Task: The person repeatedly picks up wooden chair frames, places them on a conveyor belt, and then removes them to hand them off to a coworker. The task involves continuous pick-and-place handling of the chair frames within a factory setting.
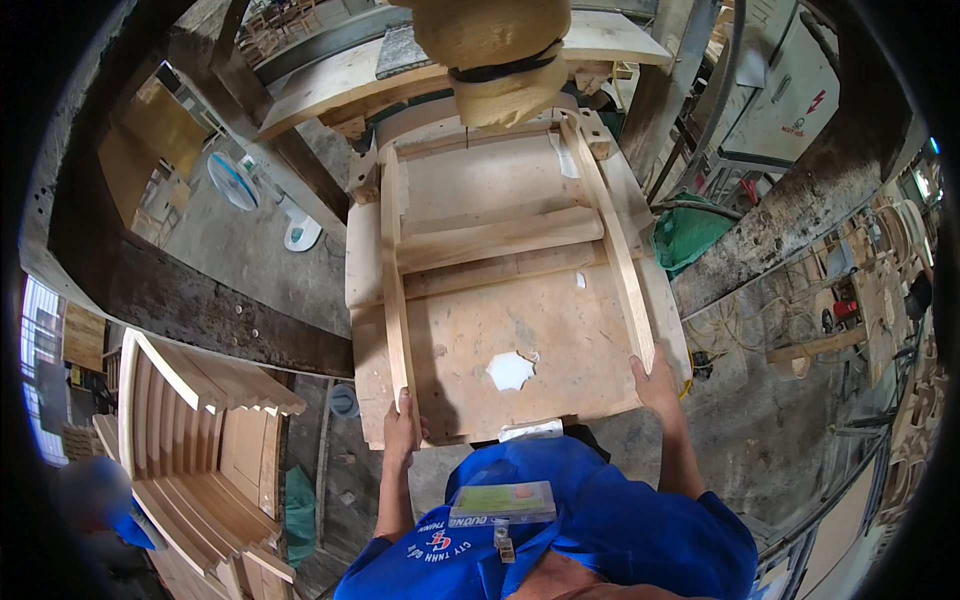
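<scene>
- Nearest to me is my own blue shirt (600, 520), with a clear badge holder (502, 503) clipped at the chest.
- Just past it sits the wooden frame (500, 250), lying flat on a worn wooden worktable (520, 340) right in front of me. It has two long side rails joined by cross slats.
- My left hand (400, 425) is closed around the near end of the left rail (393, 290), fingers wrapped over the wood.
- My right hand (658, 385) grasps the near end of the right rail (615, 230), thumb on the inner face.
- I judge that I am at the holding step: both ends are gripped, the frame rests on the board, neither lifted nor shifted yet as far as I can tell.
- The next move, whether a pull towards me or a lift, calls for both hands acting together so the frame stays square and does not rack at its joints.
- The far end of the frame reaches up to a padded, tan-wrapped block with a black band (495, 50), so I would need to mind that end.
- The tabletop has a pale hole (510, 370) between my hands.
- Further out: a stack of curved wooden chair parts (200, 440) at my left, a standing fan (240, 185) on the concrete floor, a green sack (690, 230) to the right.
</scene>
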